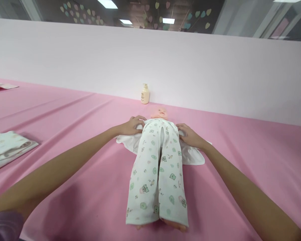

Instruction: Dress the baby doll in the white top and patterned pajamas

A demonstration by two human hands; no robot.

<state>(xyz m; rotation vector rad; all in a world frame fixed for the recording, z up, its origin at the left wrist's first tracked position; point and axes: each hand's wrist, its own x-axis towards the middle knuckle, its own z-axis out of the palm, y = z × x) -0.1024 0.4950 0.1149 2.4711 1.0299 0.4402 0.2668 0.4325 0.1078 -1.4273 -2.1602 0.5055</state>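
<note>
- Pink tabletop [95, 180], creased toward the left, under everything laid out.
- White wall [90, 63], rising behind.
- Doll [162, 113], lying on its back mid-tabletop, head toward the wall, feet toward the camera.
- Trousers [146, 167], white with green prints, on the doll: both legs in, toes just past the cuffs, waist drawn well up the trunk. Judging by this, pulling-on mostly or wholly done; perhaps only some settling at the waist left.
- White cloth [192, 156], spread to both sides from under the trousers, lying open; not yet folded in or fastened, as far as visible. Part of a top or a separate piece: impossible to tell.
- Folded cloth [7, 144], patterned, well apart at the far left, untouched.
- Left hand [133, 126], at one side of the waist, fingers bent; grasping fabric or merely touching it: impossible to tell.
- Right hand [190, 136], at the opposite side, fingers likewise bent toward the waist; grip equally unclear.
- Bottle [145, 95], cream, pump-topped, upright near the wall beyond the doll's head, untouched.
</note>
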